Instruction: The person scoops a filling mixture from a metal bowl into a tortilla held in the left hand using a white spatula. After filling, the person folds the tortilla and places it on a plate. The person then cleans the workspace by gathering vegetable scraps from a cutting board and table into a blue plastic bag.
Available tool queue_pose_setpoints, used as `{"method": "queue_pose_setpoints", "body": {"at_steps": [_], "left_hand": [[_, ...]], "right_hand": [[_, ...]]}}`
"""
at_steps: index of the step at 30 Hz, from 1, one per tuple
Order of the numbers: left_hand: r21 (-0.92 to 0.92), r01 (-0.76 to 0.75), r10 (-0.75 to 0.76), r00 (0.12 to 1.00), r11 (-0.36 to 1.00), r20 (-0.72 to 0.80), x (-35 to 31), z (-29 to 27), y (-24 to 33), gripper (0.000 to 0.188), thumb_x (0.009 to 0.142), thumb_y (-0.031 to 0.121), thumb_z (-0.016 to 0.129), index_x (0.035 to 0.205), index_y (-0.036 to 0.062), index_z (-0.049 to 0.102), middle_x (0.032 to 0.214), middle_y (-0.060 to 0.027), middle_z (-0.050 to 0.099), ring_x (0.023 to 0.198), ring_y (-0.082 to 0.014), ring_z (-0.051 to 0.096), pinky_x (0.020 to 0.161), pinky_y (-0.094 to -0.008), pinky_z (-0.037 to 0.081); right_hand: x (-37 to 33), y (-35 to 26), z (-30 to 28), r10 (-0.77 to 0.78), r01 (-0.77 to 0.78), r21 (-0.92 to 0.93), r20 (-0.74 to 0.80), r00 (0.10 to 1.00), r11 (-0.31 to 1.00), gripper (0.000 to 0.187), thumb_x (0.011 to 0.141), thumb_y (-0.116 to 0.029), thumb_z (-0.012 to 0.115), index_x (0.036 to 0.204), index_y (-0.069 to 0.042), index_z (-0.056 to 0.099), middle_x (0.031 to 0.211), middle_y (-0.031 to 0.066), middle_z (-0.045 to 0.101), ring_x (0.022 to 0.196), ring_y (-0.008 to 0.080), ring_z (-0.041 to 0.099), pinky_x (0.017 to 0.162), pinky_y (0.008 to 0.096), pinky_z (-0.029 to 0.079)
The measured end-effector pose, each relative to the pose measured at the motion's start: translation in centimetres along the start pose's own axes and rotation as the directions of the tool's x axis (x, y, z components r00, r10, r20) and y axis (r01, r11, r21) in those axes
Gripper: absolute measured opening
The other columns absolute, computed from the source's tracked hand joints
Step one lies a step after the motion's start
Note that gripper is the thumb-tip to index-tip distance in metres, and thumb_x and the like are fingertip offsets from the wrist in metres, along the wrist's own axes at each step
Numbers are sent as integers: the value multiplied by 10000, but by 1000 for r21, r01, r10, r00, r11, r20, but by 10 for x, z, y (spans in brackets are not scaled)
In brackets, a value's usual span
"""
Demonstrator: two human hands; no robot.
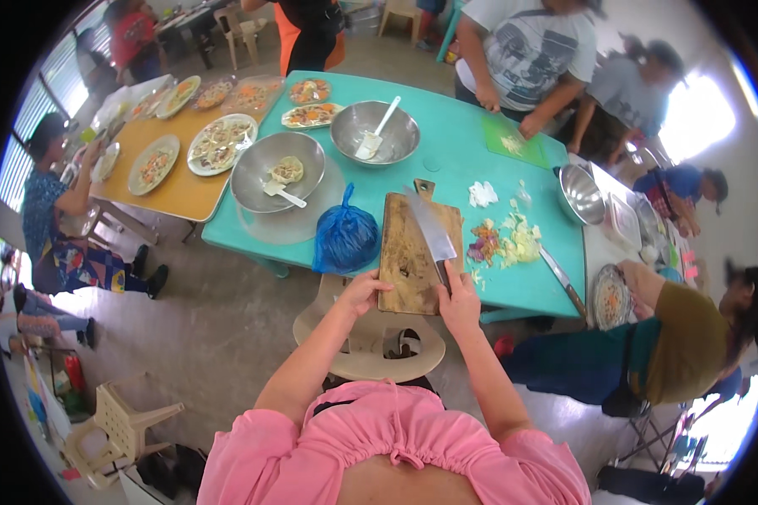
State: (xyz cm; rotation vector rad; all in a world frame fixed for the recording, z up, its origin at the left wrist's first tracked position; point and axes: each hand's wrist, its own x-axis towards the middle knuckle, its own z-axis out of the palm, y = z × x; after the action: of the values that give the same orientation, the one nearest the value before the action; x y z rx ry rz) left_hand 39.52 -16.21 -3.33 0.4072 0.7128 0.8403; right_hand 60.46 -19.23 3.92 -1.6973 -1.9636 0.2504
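A worn wooden cutting board (400,244) with a short handle at its far end lies at the near edge of the turquoise table (261,223). My left hand (364,292) grips its near left edge, thumb on top. At its near right corner my right hand (457,301) is closed around the dark handle of a kitchen knife (429,223). The broad blade lies over the board, its tip pointing away and to the left. Just left of the board sits a knotted blue plastic bag (346,237); what it holds cannot be made out. Vegetable peelings and scraps (518,241) are heaped to the right.
Two steel bowls, one with a ball of mixture (286,170), hold white spatulas (379,126). A second knife (562,280) lies along the right edge. Plates of food (221,145) stand to the left. Across the table a person cuts on a green board (514,141). A plastic chair (345,341) stands before me.
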Motion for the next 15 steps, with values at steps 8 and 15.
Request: {"method": "queue_pose_setpoints", "body": {"at_steps": [8, 15], "left_hand": [[-29, 17, -23, 979, 999, -201, 56, 9, -12, 485, 708, -30, 582, 1180, 14, 481, 1065, -90, 579, 968, -198, 567, 843, -332, 454], [8, -61, 60, 959, 998, -276, 77, -1, -13, 469, 689, -39, 589, 1146, -9, 490, 1057, -94, 587, 976, -196, 566, 848, -321, 451]], "right_hand": [[73, 52, 14, -35, 36, 128, -6, 999, 991, 533, 770, -107, 567, 1276, -106, 404, 868, 182, 450, 752, 340, 501, 630, 412, 417], [60, 63, 73, -45, 17, 132, 208, 977, 991, 518, 771, -106, 568, 1266, -88, 416, 898, 183, 459, 813, 340, 477, 711, 412, 403]]}}
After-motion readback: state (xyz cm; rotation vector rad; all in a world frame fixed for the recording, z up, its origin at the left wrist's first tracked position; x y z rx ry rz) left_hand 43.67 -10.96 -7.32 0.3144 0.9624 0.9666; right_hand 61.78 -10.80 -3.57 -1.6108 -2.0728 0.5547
